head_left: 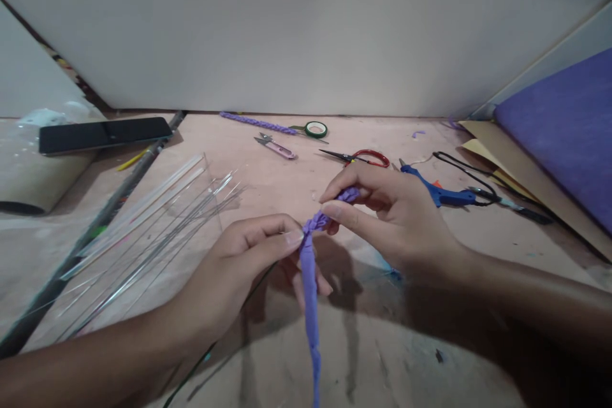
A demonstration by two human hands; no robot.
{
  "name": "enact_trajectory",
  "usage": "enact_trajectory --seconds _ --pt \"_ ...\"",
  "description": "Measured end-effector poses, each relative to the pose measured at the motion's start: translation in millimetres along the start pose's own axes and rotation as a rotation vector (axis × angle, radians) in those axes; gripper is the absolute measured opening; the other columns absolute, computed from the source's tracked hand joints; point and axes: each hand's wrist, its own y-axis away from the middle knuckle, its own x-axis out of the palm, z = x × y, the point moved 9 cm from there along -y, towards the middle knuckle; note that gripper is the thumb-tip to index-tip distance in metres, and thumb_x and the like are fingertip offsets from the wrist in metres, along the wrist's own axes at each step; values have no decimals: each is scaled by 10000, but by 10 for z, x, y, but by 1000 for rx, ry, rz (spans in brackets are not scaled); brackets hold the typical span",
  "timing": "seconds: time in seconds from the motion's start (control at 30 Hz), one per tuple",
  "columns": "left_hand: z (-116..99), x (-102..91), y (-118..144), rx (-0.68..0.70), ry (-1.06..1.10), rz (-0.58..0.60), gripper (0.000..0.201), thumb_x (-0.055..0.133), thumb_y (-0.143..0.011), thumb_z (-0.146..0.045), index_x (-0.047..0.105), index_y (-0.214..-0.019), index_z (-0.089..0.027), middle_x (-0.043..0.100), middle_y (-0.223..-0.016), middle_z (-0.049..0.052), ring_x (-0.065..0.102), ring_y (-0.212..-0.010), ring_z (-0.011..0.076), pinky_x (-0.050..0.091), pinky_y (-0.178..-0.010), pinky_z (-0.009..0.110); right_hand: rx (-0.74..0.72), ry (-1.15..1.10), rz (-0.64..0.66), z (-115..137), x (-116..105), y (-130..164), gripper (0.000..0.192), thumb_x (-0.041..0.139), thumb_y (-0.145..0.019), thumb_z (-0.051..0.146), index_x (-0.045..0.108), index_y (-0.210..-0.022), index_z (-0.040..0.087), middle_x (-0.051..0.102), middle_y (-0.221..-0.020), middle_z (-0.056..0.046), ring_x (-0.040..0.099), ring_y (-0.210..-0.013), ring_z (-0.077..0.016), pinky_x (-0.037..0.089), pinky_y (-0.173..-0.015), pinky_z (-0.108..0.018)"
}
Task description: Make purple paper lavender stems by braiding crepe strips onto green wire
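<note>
Fingers of the left hand [243, 255] and right hand [382, 217] are pinched on a purple strip [309, 268]. Red scissors [363, 157] are seen near the counter's [287, 178] far edge.

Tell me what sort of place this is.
Probably a home craft table: red-handled scissors, a green tape roll and thin wires lie about, while the left hand and right hand twist a purple paper strip.

Counts on the table [382, 357]

Beyond the purple strip [310, 280], two scissors [363, 157] [461, 194], one thread snip [277, 146] and one tape roll [316, 129] are counted.
</note>
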Motion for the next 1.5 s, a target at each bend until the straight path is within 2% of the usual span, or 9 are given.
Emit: enact_trajectory --seconds 0.23,0.3,0.43,0.53,0.7,1.0,1.23,1.37,1.5 --pt "3 -16 -12 3 -53 -6 315 690 -1030 -435 727 -851 -179 844 -770 66 767 -655 154 493 -548 175 -128 185 112 135 11 -18 68 702 -980 117 705 -1012 178 741 -983 -14 707 -881 -130 571 -788 -245" --pt "3 -32 10 -2 -94 -13 301 692 -1034 -447 731 -890 -185 843 -768 63 787 -684 164 464 -517 163 -115 217 142 135 25 -16 37 681 -1004 150 712 -1013 168 738 -963 -5 687 -859 -118 545 -756 -234" --pt "15 -66 50 -16 -162 -38 320 721 -1011 -496 721 -908 -193 844 -777 61 771 -644 160 343 -429 155 -49 274 158 100 29 -19 228 675 -1054 273 697 -852 171 650 -745 39 585 -702 -97 446 -626 -240" --pt "26 -50 38 -7 -113 -19 306 723 -1011 -473 721 -903 -186 851 -808 73 766 -644 157 353 -434 155 -45 302 151 108 18 -29 175 703 -1015 215 688 -846 173 656 -755 39 574 -701 -101 437 -620 -248" --pt "16 31 -20 36 46 63 257 729 -1013 -388 772 -934 -148 850 -822 92 775 -689 152 586 -671 189 -69 323 201 148 39 -24 102 675 -1013 176 693 -913 177 683 -797 32 602 -717 -109 455 -646 -257" --pt "39 44 -41 36 127 95 228 713 -1031 -314 762 -880 -150 851 -793 88 795 -650 154 595 -650 185 -98 289 241 213 60 2 105 660 -959 81 695 -926 175 684 -842 37 611 -765 -96 482 -713 -233" --pt "-1 15 4 41 -66 23 253 739 -998 -395 781 -883 -174 827 -739 45 780 -665 142 577 -668 171 -23 314 191 90 7 -43 246 644 -1060 289 657 -833 194 609 -726 57 537 -688 -102 411 -632 -265" --pt "7 5 2 22 -85 22 276 758 -977 -434 781 -887 -174 805 -704 48 797 -714 185 608 -725 220 -32 289 194 88 2 -53 74 643 -1020 185 697 -970 196 707 -903 25 622 -816 -119 466 -703 -256" --pt "22 61 -18 17 37 79 248 776 -972 -387 778 -864 -164 823 -742 59 786 -665 165 584 -663 197 -57 288 200 113 -8 -44 152 609 -983 113 703 -1063 202 727 -1037 -2 661 -926 -142 496 -753 -265"
